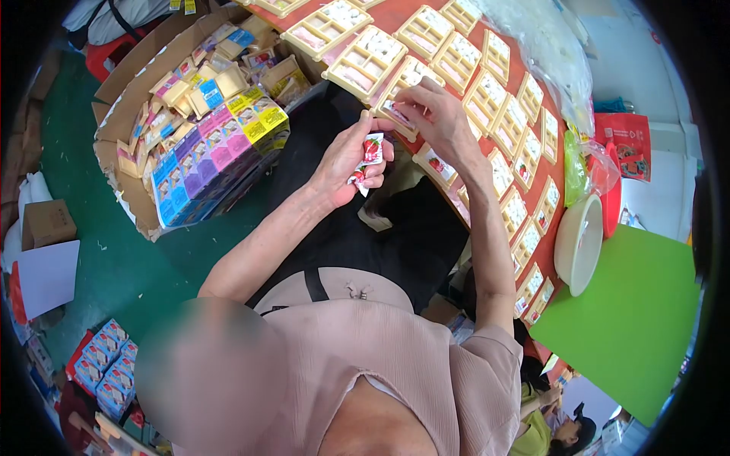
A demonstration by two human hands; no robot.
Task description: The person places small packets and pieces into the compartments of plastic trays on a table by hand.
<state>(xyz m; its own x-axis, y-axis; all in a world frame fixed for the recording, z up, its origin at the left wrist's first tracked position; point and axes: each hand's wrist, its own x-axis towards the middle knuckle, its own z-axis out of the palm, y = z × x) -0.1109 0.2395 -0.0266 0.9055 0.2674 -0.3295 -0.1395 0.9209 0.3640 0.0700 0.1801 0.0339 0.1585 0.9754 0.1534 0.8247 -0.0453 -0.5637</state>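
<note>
My left hand (344, 161) is closed around small white packets (372, 149) printed with red strawberries, held in front of the table's near edge. One packet lies across the fingers and another pokes out of the palm. My right hand (439, 120) reaches over a cream compartment tray (411, 74) at the edge, its fingers bent together and pointing down into it. What those fingers hold, if anything, is hidden. Further cream trays, such as this tray (457, 62), stand in rows with white and pink pieces inside. Strawberry packets lie in some of the nearer trays on the right.
The table has a red-orange top (544, 199). To the left, a cardboard box (122, 163) holds many packaged pieces and a colourful printed carton (220, 156). A white basin (579, 245), a green board (631, 327) and clear plastic bags (532, 45) are at the right. Another person (544, 425) is at lower right.
</note>
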